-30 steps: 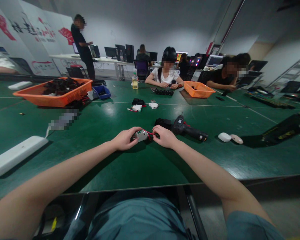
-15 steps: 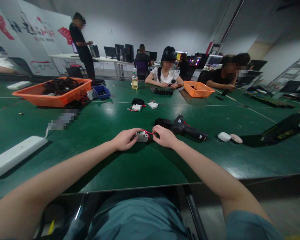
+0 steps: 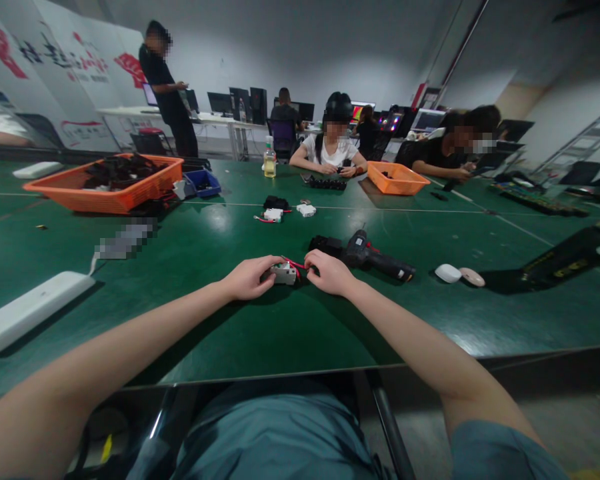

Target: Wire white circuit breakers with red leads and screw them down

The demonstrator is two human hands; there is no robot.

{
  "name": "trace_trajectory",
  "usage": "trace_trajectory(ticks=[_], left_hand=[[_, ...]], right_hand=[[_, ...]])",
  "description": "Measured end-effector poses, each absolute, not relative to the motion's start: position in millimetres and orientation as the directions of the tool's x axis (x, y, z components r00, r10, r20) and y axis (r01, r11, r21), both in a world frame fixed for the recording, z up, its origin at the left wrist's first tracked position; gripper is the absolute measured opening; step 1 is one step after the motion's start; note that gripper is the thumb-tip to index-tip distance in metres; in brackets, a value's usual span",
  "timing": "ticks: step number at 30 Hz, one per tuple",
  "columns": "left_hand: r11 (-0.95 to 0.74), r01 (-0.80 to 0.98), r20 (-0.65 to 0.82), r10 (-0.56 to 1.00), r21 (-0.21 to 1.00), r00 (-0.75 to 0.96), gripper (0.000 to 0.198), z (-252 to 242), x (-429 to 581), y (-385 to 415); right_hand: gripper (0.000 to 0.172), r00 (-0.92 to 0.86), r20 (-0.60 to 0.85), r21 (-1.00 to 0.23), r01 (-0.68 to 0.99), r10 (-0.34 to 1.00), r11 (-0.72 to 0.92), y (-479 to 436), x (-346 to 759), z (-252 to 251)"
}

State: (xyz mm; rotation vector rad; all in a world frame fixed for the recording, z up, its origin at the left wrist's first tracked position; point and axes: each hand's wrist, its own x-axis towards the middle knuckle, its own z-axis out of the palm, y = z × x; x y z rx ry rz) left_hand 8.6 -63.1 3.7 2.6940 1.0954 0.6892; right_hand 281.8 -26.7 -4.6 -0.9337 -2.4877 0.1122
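Note:
On the green table, my left hand grips the left end of a small white-grey block between thumb and fingers. Red wires come out of the block's right side. The fingertips of my right hand are pinched on the red wire. Just beyond my right hand lies a black power screwdriver, beside a dark part. Farther back are two more white blocks, one with a red wire.
An orange basket of dark parts and a blue tray stand back left. A white power strip lies left. Back right is another orange basket; people sit across the table. A black object is at the right.
Both hands keep nearly the same place and hold. In the background, the standing person has shifted slightly.

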Motion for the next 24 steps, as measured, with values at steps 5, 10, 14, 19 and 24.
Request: trace_trajectory(ticks=[5,10,14,19,24], left_hand=[[-0.716,0.631,0.349,0.697,0.298,0.626,0.046,4.2,8.1,-63.1],[-0.705,0.651,0.323,0.708,0.281,0.628,0.053,6.1,8.1,-64.1],[-0.704,0.655,0.322,0.709,0.275,0.627,0.056,4.8,8.2,-63.7],[-0.707,0.656,0.325,0.706,0.265,0.629,0.055,3.4,8.2,-63.1],[-0.703,0.664,0.312,0.710,0.255,0.631,0.055,4.9,7.5,-63.3]], right_hand=[[0.015,-0.659,0.399,-0.235,0.599,0.638,0.766,-26.2,282.3,-4.7],[0.015,-0.666,0.393,-0.225,0.599,0.634,0.768,-25.1,282.7,-5.0],[0.015,-0.666,0.393,-0.223,0.600,0.635,0.768,-25.1,282.7,-5.0],[0.014,-0.665,0.398,-0.224,0.598,0.633,0.769,-26.1,282.7,-4.9],[0.013,-0.665,0.392,-0.230,0.598,0.635,0.768,-26.1,283.0,-4.4]])
